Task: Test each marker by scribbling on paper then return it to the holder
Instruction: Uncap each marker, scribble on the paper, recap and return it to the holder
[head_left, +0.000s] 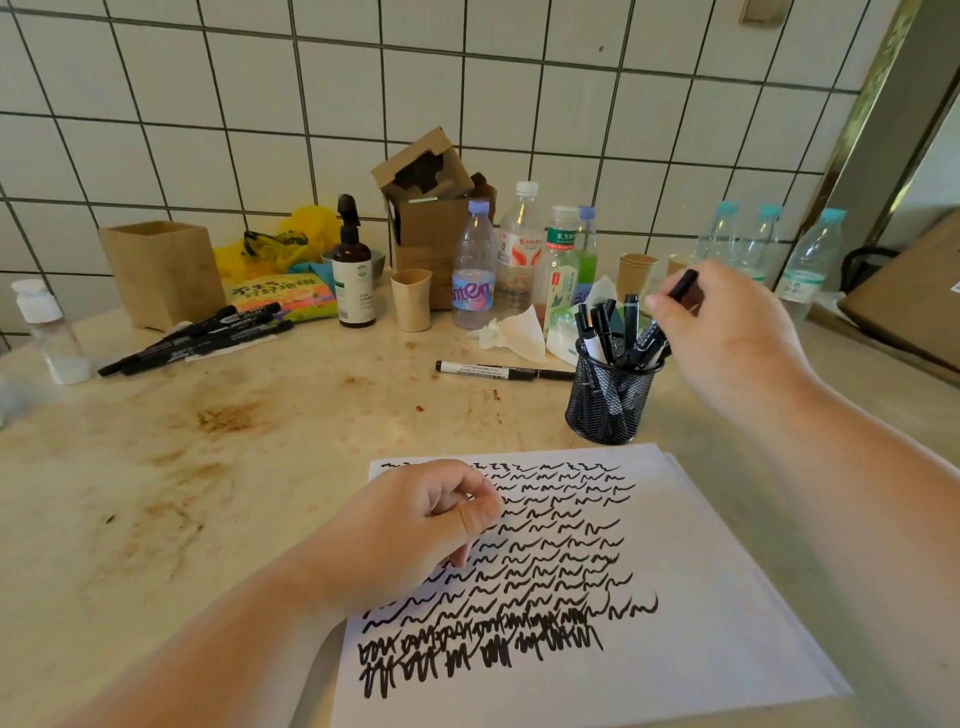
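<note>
Right hand (727, 332) is pinching marker (685, 284) above holder (608, 410).
Marker is sticking up between thumb and forefinger; left hand (410, 530) is resting curled on paper (701, 597) (contents unclear).

The right hand (727, 332) pinches a black marker (684, 283) just above the black mesh holder (608, 400), which stands full of markers at the far right of the paper (701, 597). The left hand (415, 525) rests on the scribbled sheet, fingers curled, thumb against forefinger. One loose pen (498, 370) lies on the stained worktop (260, 441) left of the holder, and a bundle of markers (197, 338) lies far left
</note>
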